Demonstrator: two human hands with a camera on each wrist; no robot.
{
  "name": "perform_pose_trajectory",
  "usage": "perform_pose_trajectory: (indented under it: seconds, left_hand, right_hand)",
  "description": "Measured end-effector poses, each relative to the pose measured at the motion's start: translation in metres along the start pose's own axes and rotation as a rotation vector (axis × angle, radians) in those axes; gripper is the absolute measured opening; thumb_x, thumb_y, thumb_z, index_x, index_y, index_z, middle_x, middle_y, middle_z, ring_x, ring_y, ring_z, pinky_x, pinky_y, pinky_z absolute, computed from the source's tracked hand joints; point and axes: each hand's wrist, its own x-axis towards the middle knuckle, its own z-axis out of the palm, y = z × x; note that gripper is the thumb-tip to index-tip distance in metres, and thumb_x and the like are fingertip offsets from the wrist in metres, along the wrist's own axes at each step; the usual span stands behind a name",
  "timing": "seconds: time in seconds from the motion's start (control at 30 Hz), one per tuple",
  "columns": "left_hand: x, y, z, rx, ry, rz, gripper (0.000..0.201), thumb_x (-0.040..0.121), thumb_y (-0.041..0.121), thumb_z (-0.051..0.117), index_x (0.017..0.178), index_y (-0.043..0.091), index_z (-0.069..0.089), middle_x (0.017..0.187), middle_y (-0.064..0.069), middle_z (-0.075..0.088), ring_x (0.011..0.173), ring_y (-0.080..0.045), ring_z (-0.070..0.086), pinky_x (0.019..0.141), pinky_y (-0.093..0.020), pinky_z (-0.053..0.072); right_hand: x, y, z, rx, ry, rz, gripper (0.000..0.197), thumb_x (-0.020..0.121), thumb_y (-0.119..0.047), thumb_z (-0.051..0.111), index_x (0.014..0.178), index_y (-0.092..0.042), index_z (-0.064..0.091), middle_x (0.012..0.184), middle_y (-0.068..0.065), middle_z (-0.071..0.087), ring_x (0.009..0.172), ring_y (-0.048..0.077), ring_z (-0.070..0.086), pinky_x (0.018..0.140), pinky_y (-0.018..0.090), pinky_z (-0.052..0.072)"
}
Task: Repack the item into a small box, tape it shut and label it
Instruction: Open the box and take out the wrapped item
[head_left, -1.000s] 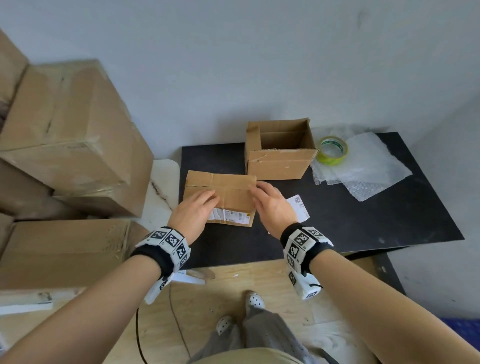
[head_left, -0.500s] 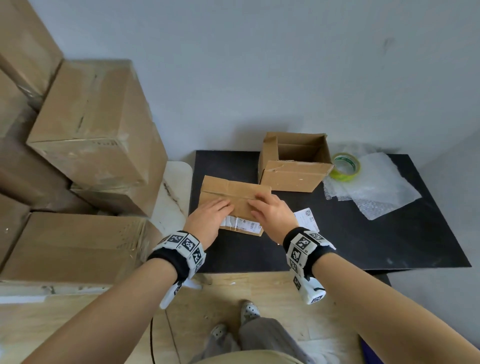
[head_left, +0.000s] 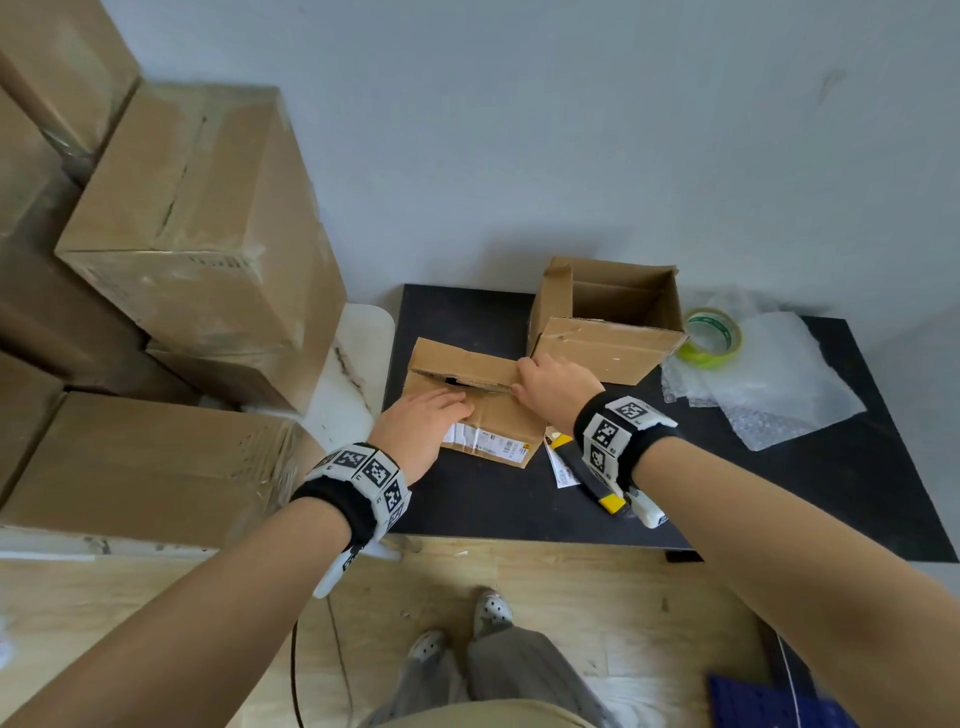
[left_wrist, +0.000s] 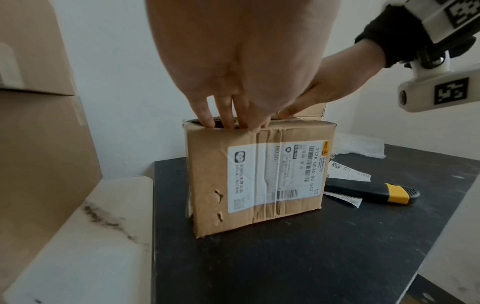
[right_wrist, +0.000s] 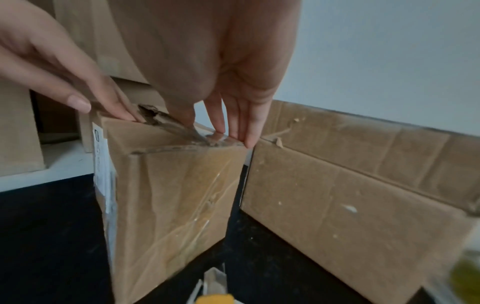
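Note:
A small labelled cardboard box (head_left: 488, 415) stands on the black table (head_left: 779, 493), its top seam split into a dark gap. My left hand (head_left: 452, 410) lies on the near flap with straight fingers, and in the left wrist view its fingertips (left_wrist: 228, 121) dip into the gap of the labelled box (left_wrist: 259, 174). My right hand (head_left: 524, 382) is at the seam's right end. In the right wrist view its thumb and fingers (right_wrist: 233, 133) pinch the taped flap edge of that box (right_wrist: 168, 195). An open empty box (head_left: 608, 322) stands just behind.
A green tape roll (head_left: 711, 338) and bubble wrap (head_left: 769, 384) lie at the right. A black-and-yellow utility knife (head_left: 587, 473) lies on a paper slip (head_left: 558, 460) under my right wrist. Large cartons (head_left: 197, 234) are stacked at the left, beside a white marbled surface (head_left: 358, 364).
The top seam of the labelled box has parted into a dark gap. My right hand has moved to the seam's right end and taken the flap edge. The knife has come into view.

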Motion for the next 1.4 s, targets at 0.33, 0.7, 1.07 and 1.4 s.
perform_pose_trajectory:
  seconds: [0.33, 0.7, 1.07, 1.4]
  left_hand:
    - [0.004, 0.001, -0.005, -0.03, -0.014, 0.029, 0.049, 0.09, 0.0, 0.049, 0.135, 0.02, 0.05, 0.142, 0.002, 0.047, 0.131, -0.018, 0.041, 0.108, -0.03, 0.031]
    - [0.004, 0.001, -0.006, -0.015, -0.045, -0.002, 0.052, 0.093, 0.001, 0.046, 0.139, 0.024, 0.045, 0.148, 0.004, 0.04, 0.136, -0.016, 0.035, 0.111, -0.029, 0.026]
    - [0.007, -0.003, -0.002, -0.073, -0.058, -0.032, 0.055, 0.092, -0.004, 0.043, 0.14, 0.024, 0.043, 0.149, 0.003, 0.038, 0.138, -0.016, 0.033, 0.111, -0.03, 0.029]
    - [0.0, -0.004, -0.002, -0.071, -0.003, 0.029, 0.038, 0.097, 0.015, 0.046, 0.134, 0.022, 0.051, 0.146, 0.004, 0.04, 0.133, -0.015, 0.037, 0.108, -0.031, 0.034]
  right_hand:
    - [0.005, -0.01, -0.013, -0.157, -0.034, -0.062, 0.046, 0.099, -0.043, 0.036, 0.116, -0.004, 0.054, 0.111, 0.01, 0.061, 0.1, 0.026, 0.061, 0.071, 0.03, 0.044]
    - [0.011, -0.023, -0.007, -0.347, -0.067, -0.208, 0.033, 0.101, -0.018, 0.034, 0.109, -0.005, 0.063, 0.109, 0.013, 0.063, 0.101, 0.031, 0.061, 0.073, 0.034, 0.048]
    - [0.019, -0.024, -0.026, -0.254, -0.121, -0.141, 0.024, 0.097, -0.011, 0.042, 0.112, -0.005, 0.06, 0.112, 0.01, 0.063, 0.102, 0.029, 0.062, 0.079, 0.032, 0.049]
    - [0.017, 0.027, -0.035, 0.356, -0.027, 0.054, 0.025, 0.098, -0.026, 0.045, 0.112, -0.01, 0.057, 0.103, 0.009, 0.061, 0.093, 0.021, 0.057, 0.08, 0.029, 0.046]
